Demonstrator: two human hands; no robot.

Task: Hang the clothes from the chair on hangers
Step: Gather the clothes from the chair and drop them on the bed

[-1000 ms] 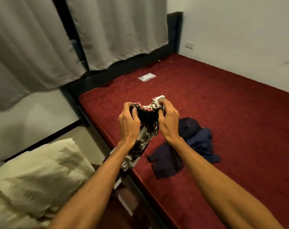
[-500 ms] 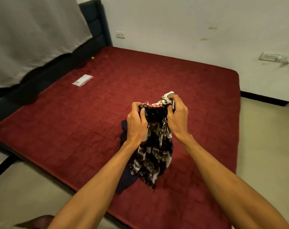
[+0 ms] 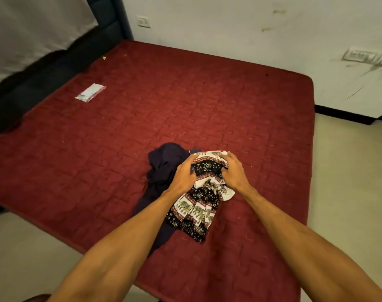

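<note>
1. Elephant-print garment [image 3: 194, 212] – black, white & red bands with small elephant rows. It's bunched at the top and its lower end fans flat on the red mattress [image 3: 120, 138], just below centre of the frame.
2. Grip: left hand [image 3: 183, 173] & right hand [image 3: 233, 174] both have fingers curled into the bunched top, one on each side, clutching the cloth.
3. Count: 2 garments, 2 hands, 1 packet, 2 wall plates.
4. Navy garment [image 3: 164, 164] – plain, crumpled, left of the printed one & partly under it, with a strip trailing toward the bottom of the frame.
5. Mattress is quilted in squares with a fuzzy nap & rounded corners. The plastic packet [image 3: 90, 93] lies flat at upper left. The floor [image 3: 349, 171] at right is smooth & pale.
</note>
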